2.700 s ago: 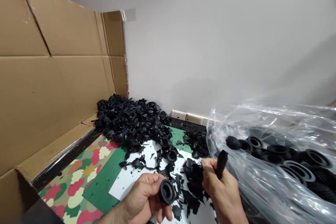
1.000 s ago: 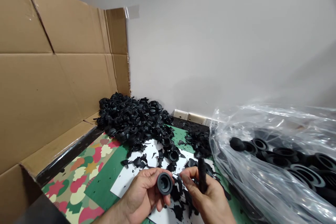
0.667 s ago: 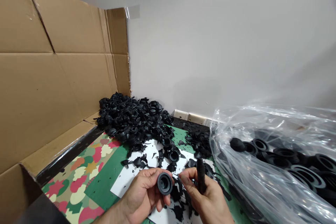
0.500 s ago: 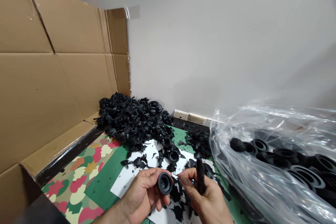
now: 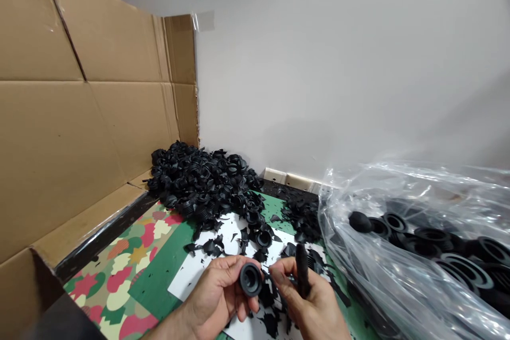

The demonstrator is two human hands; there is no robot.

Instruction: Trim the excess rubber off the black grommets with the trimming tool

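Observation:
Between its thumb and fingers, my left hand [image 5: 221,292] holds a round black rubber part [image 5: 251,279], its hollow stepped opening facing up toward the camera. Close on the right, my right hand [image 5: 305,297] is wrapped round a dark stick-like tool [image 5: 303,271] that stands up from the fist. Its thumb and index finger are pinched near the part's right side, a small gap away; the tool's tip cannot be made out. Black scraps [image 5: 271,321] lie beneath both hands on a white sheet [image 5: 181,280].
A large heap of black rubber pieces [image 5: 203,180] is at the back left, beside cardboard walls [image 5: 119,133]. A smaller scrap pile [image 5: 303,215] lies behind my right hand. At the right, a clear plastic bag [image 5: 358,276] holds several black rings. A patterned sheet [image 5: 119,276] is at the left.
My right hand has shifted very slightly left, with the upright tool. My left hand and the round part look nearly unchanged.

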